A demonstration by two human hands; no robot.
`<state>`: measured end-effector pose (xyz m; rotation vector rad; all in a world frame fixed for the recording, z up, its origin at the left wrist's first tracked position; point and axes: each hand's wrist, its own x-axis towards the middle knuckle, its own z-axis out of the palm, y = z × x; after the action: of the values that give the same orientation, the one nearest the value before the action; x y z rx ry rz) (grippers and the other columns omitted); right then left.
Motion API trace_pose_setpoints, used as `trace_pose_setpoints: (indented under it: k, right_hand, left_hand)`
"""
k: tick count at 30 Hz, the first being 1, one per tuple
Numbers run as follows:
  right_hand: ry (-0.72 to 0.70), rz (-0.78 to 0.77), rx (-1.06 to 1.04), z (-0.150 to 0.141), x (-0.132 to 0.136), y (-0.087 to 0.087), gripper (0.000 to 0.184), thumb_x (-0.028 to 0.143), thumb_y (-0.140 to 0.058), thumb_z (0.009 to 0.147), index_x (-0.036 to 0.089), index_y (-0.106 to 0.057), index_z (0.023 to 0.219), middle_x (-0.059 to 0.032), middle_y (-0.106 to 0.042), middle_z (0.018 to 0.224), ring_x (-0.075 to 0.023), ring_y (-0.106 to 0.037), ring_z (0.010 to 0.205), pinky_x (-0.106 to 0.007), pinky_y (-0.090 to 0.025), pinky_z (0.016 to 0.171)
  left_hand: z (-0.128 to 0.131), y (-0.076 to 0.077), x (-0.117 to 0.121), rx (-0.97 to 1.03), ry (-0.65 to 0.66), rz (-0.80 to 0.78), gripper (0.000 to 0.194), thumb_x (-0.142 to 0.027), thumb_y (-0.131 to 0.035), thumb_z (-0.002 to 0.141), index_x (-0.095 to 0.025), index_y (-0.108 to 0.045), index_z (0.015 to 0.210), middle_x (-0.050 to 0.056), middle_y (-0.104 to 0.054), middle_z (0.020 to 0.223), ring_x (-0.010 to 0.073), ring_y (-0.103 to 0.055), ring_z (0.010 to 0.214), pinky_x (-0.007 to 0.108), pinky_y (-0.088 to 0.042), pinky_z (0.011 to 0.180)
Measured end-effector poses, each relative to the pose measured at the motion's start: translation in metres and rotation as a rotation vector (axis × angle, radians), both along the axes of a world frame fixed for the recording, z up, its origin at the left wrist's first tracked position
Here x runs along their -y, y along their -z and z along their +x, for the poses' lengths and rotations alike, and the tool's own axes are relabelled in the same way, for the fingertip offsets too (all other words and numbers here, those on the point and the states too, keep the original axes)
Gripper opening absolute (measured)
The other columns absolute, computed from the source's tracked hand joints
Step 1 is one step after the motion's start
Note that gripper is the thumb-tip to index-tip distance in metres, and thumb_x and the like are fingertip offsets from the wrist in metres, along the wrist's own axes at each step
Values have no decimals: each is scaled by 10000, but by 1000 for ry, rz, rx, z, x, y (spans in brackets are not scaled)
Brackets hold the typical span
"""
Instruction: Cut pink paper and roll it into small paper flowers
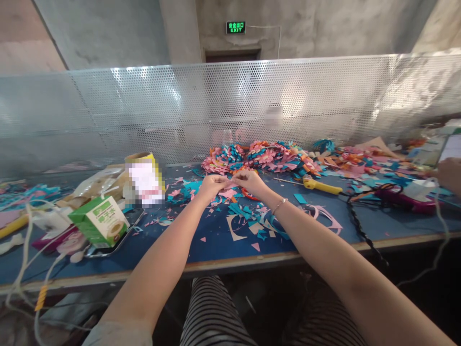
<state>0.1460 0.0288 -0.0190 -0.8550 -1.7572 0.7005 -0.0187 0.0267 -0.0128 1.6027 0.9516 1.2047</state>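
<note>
My left hand (212,187) and my right hand (251,181) meet fingertip to fingertip above the blue table. Both are closed in a pinch. Whatever small piece lies between the fingers is too small to make out. Just under them are pink paper scraps (227,194) and a red-orange loop (249,193), partly hidden by the right hand. Behind the hands lies a heap of pink, blue and orange fringed paper pieces (266,156). Blue paper offcuts (240,210) and a cream cut-out frame (233,229) are scattered nearer to me.
A yellow-handled tool (322,186) with a thin rod lies to the right, near a black cord (355,221). At left, a green-and-white drink carton (99,222) stands on a tray (135,222). A perforated metal screen (194,110) closes the back. Another person's hand (450,175) shows at far right.
</note>
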Motion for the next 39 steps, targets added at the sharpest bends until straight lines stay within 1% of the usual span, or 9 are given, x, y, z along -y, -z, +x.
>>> trace_pose_setpoints:
  k: [7,11,15,21,26,29,33,36,39]
  right_hand:
    - [25,-13,-11,0,-1,0,197,326,-573,654,139,-624,686,-3,-570,631,-92,-454,566,-238,-359,559]
    - [33,-47,-42,0,-3,-1,203,335,-589,633,139,-619,676,-3,-570,617,-96,-460,560,-242,-364,555]
    - [44,-14,-30,-1,-2,-1,184,325,-579,646,143,-604,654,5,-546,593,-93,-445,539,-238,-354,540]
    - [43,72,65,-1,3,-2,209,353,-562,675,150,-588,635,14,-513,563,-87,-404,517,-227,-312,501]
    - [34,105,151,0,6,-3,203,347,-543,690,150,-583,666,15,-497,576,-88,-406,535,-223,-309,506]
    - [25,68,75,-2,5,-2,229,369,-529,701,147,-586,708,13,-504,594,-87,-419,543,-226,-330,520]
    - [-56,-78,-150,-5,1,1,299,432,-569,664,153,-562,774,10,-533,643,-91,-471,573,-229,-383,549]
    - [-74,-156,-197,-6,0,3,314,443,-630,601,159,-523,680,24,-513,604,-78,-460,542,-217,-375,523]
    - [-60,-164,-202,-7,0,5,321,444,-632,605,160,-482,604,35,-473,554,-67,-435,504,-211,-353,495]
  left_hand:
    - [1,-3,2,-2,-17,-46,318,-351,-734,510,-119,-642,706,19,-615,612,111,-567,553,284,-477,621]
    - [1,-4,2,-18,-19,-10,282,-347,-712,534,-123,-627,683,11,-598,579,108,-556,527,274,-469,597]
    - [1,-5,2,-66,-32,63,209,-318,-662,584,-135,-607,668,3,-587,578,104,-543,520,258,-459,572]
    - [2,-7,9,-267,-46,296,108,-248,-553,648,-156,-562,592,-24,-514,508,91,-475,479,217,-382,492]
    - [2,-6,9,-337,-49,353,101,-234,-531,653,-158,-569,599,-28,-494,507,95,-458,486,222,-348,490]
    - [1,-5,6,-273,-51,322,118,-263,-548,657,-157,-570,610,-27,-500,515,89,-450,479,220,-345,485]
    - [2,-5,4,-113,-110,212,158,-309,-587,648,-153,-570,662,-38,-481,468,74,-423,418,210,-329,442]
    - [3,-3,2,-34,-126,147,184,-329,-605,639,-157,-564,690,-53,-453,428,59,-379,363,200,-289,396]
    - [4,-1,0,1,-110,133,204,-342,-618,633,-158,-563,702,-54,-458,434,52,-376,353,192,-279,379]
